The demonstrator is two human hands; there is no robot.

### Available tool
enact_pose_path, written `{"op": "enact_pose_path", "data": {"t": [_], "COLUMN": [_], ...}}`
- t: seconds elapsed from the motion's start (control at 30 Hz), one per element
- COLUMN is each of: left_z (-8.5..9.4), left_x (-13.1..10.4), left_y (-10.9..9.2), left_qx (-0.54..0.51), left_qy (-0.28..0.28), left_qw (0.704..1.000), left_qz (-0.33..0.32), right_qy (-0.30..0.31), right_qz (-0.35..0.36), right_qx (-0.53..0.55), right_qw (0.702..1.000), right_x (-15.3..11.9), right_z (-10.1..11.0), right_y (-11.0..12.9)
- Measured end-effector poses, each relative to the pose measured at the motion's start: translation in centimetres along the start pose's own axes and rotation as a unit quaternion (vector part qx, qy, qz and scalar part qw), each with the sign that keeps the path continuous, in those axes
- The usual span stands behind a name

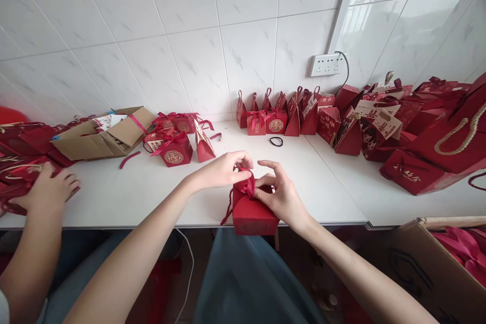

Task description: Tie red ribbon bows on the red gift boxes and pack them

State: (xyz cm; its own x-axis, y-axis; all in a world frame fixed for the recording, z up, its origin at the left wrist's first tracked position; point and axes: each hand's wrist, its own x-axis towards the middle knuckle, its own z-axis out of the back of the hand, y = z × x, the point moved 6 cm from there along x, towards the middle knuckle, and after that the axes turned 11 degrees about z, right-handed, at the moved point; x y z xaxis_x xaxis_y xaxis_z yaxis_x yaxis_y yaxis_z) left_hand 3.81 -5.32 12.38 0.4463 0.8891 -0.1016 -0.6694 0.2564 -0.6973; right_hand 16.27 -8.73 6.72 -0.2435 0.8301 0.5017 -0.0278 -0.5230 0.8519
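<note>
A red gift box [255, 215] stands at the table's front edge, with a red ribbon [248, 186] at its top and a dark red cord at its left side. My left hand [236, 168] pinches the ribbon's upper loop from the left. From the right, my right hand [279, 195] grips the ribbon near its knot with thumb and fingers, the index finger raised. Behind the box lies a black ring [276, 142] on the white table [319, 187].
Finished-looking red boxes [174, 151] stand behind my left hand. More boxes [309, 111] line the wall and crowd the right. An open carton [102, 136] is at the back left, another carton [410, 263] at the lower right. Another person's hand [47, 187] touches red boxes at far left.
</note>
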Motion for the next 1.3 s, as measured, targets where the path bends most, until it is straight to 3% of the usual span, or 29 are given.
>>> {"op": "enact_pose_path", "data": {"t": [0.17,0.4,0.57,0.67,0.93,1.3], "left_z": [-1.3,-2.8,-3.9,-4.6,-5.2,-5.5], "left_x": [-0.8,-3.6,-4.2,-4.2,-4.0,-3.8], "left_y": [2.0,1.3,1.5,1.8,2.6,2.5], "left_qx": [-0.012,-0.018,-0.057,-0.084,-0.175,-0.221], "left_qy": [-0.022,-0.081,-0.175,-0.203,-0.242,-0.225], "left_qw": [0.999,0.997,0.983,0.975,0.951,0.945], "left_qz": [0.020,0.005,0.021,0.032,0.074,0.085], "right_qy": [-0.021,-0.034,-0.045,-0.043,-0.001,-0.001], "right_qz": [-0.005,-0.016,0.014,0.025,0.036,0.047], "right_qx": [-0.007,-0.034,-0.073,-0.079,-0.084,-0.088], "right_qw": [1.000,0.999,0.996,0.996,0.996,0.995], "right_x": [0.1,0.1,-0.1,0.0,0.3,0.0], "right_z": [0.3,0.5,0.6,0.8,1.2,1.0], "right_y": [-0.1,0.1,0.4,0.5,0.8,0.7]}}
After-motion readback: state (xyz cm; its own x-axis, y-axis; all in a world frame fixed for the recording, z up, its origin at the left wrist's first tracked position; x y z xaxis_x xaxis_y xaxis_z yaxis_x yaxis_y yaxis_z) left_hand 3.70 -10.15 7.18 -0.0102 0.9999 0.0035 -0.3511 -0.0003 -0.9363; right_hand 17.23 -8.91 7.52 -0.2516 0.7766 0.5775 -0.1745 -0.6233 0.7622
